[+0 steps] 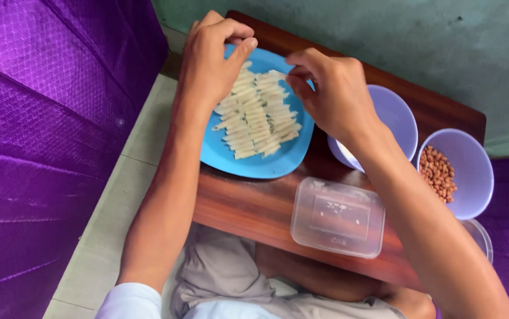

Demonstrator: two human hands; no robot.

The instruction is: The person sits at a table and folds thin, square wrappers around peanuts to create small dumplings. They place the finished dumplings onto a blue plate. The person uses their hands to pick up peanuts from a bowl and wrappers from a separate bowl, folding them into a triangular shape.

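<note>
Both hands hover over the blue plate (219, 155) on the counter (248, 207). The left hand (210, 62) is curled, fingertips together; the right hand (331, 94) pinches one pale pasta tube (273, 75). I'd lay each tube flush against the rows (257, 118), gently.

Under the fingers (244, 42), a smooth blue plastic plate (254, 162); nearer, a polished glossy wood counter (248, 207) and a clear plastic lid (337, 217).
</note>
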